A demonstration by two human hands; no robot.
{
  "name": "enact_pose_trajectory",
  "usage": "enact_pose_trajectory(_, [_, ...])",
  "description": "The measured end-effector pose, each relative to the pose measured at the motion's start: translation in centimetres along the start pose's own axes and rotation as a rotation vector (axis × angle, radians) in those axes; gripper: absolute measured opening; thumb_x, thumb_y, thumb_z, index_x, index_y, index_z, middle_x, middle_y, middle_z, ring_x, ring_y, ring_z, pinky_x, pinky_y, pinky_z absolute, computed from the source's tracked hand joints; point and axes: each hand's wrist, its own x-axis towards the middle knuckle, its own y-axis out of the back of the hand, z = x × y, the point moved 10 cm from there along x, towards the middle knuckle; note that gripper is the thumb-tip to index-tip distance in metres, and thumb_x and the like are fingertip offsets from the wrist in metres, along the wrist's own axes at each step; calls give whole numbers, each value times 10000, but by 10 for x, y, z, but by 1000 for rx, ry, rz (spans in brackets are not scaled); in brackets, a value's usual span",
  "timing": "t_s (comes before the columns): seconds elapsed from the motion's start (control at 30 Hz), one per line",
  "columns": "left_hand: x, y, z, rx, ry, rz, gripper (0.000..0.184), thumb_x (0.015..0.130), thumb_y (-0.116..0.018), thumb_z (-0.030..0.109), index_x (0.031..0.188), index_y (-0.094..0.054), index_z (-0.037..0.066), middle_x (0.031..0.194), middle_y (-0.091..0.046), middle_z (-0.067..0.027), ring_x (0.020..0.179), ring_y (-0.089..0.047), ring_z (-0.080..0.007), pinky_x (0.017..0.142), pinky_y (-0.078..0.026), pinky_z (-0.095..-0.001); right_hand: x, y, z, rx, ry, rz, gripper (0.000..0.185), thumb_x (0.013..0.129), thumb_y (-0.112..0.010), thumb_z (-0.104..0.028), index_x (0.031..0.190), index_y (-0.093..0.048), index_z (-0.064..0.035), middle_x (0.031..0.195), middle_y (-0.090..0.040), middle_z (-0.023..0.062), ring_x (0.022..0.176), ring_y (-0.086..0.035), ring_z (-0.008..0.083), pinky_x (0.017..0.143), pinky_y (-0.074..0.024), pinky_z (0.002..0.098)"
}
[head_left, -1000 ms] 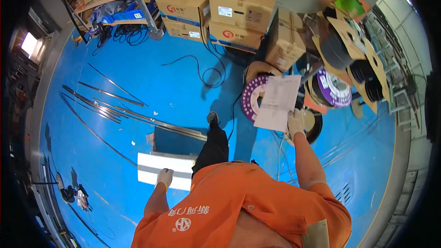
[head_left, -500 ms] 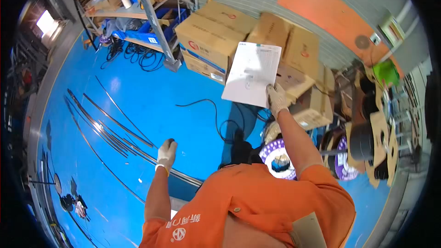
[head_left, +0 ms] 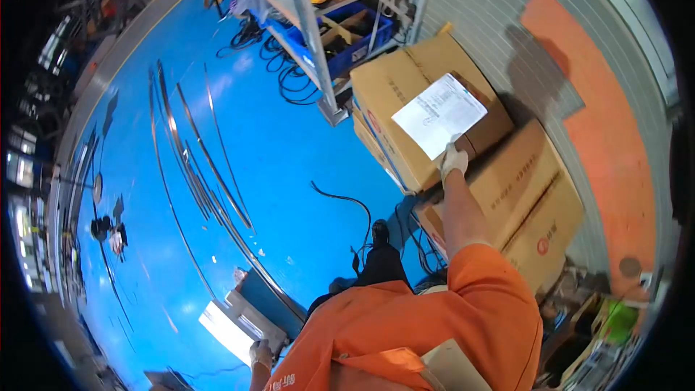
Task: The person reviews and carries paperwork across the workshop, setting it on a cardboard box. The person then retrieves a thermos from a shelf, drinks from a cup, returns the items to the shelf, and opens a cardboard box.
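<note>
My right hand [head_left: 454, 161], in a pale glove, pinches the lower corner of a printed white sheet of paper [head_left: 440, 114]. The sheet is held out over the top of a large cardboard box [head_left: 405, 76]; whether it touches the box I cannot tell. Low in the view, my left hand [head_left: 261, 353], also gloved, is beside a white and grey boxy object [head_left: 246, 326]. Its fingers are too small and dark to make out, and contact with that object is unclear.
Long thin dark strips [head_left: 192, 159] lie across the blue floor [head_left: 289, 152]. A black cable [head_left: 351, 199] curls near my feet. Ahead stands a metal shelf rack [head_left: 311, 36] with a blue bin [head_left: 355, 47]. More cardboard boxes [head_left: 525, 203] stand by the wall at right.
The view has turned right and moved toward the boxes. My right hand has carried the sheet over the box top. My left hand has dropped down beside the white and grey object.
</note>
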Motion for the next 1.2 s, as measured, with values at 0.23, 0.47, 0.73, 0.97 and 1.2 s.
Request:
enact_pose_trajectory(0.23, [-108, -93, 220, 146, -285, -26, 447, 936, -529, 337, 1159, -658, -28, 961, -695, -197, 825, -605, -298, 803, -509, -415, -106, -115, -41, -401, 134, -539, 355, 944, -601, -295, 1109, -658, 15, 979, -691, 172, 814, -646, 294, 779, -532, 378])
enact_pose_trajectory(0.47, [-98, -119, 407, -922, -526, -106, 361, 975, -563, 351, 1085, -685, 30, 934, -657, -106, 835, -562, -195, 798, -457, -320, -539, -218, -44, -270, 302, -1991, 447, 1009, -526, -461, 1172, -657, -67, 823, -642, 58, 711, -564, 175, 640, -439, 326])
enact_pose_trajectory(0.73, [30, -14, 515, -1113, -681, 105, 264, 915, -582, 278, 778, -604, 53, 689, -526, -28, 637, -410, -137, 591, -393, -301, -639, -325, -117, -330, 392, -2020, 729, 1019, -608, -358, 1613, -300, -66, 1550, -483, 202, 1376, -520, 320, 1076, -462, 333])
enact_pose_trajectory(0.97, [114, 55, 627, -934, -766, 144, 320, 938, -573, 308, 796, -595, 22, 676, -513, -33, 638, -389, -137, 588, -386, -318, -643, -390, -192, -245, 146, -1916, 643, 1008, -640, -341, 1555, -429, -78, 1516, -523, 153, 1336, -540, 233, 1108, -427, 326])
enact_pose_trajectory(1.2, [177, 69, 757, -549, -811, 110, 372, 958, -570, 355, 816, -597, 12, 683, -524, -37, 641, -393, -141, 593, -390, -333, -595, -472, -271, -79, 400, -1918, 346, 1062, -585, -215, 1377, -663, -94, 1333, -673, 54, 1207, -592, 151, 1039, -445, 281])
